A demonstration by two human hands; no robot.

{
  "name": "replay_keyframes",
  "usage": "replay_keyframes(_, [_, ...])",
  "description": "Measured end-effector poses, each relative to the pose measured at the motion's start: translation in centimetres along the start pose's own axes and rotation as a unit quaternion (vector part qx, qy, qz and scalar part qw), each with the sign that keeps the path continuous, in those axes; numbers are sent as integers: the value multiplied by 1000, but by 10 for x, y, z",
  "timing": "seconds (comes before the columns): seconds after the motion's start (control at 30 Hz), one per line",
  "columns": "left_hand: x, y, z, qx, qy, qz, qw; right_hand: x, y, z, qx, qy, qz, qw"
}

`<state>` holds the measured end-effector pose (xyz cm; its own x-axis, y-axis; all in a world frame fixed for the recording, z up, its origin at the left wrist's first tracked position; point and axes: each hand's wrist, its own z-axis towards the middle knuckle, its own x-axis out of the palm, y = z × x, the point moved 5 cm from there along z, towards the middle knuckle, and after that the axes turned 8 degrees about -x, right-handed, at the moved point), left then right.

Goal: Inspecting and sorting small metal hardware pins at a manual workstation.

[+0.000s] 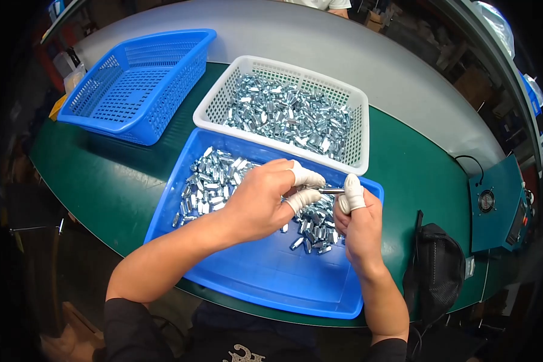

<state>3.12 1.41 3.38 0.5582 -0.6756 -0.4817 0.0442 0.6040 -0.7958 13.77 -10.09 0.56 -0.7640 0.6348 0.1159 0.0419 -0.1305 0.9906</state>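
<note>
My left hand [265, 190] and my right hand [361, 211], with white finger cots on thumbs and fingers, are close together above a blue tray [265, 283]. A slim shiny metal rod [332, 190] spans the gap between them. The right thumb and fingers are closed on its right end. The left thumb and forefinger pinch at its left end; whether a separate small piece sits there is hidden by the fingertips. Under the hands, the tray holds many loose silver hexagonal metal pieces [208, 190], heaped toward its far side.
Beyond the tray stands a white perforated basket [359, 136] full of similar pieces. A blue perforated basket [163, 111] is at the far left on the green table [90, 181]. To the right are a black bag [435, 262] and a teal fan-fitted box [495, 205]. A person [323, 5] is across the table.
</note>
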Motion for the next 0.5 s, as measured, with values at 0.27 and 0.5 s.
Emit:
replay_keyframes(0.27, [11,16,-8,-195,91,-282,935,0,0,-4,2,7,-16,1000])
replay_keyframes(0.5, [21,14,-9,-198,78,-385,898,0,13,-11,-56,-38,-20,997])
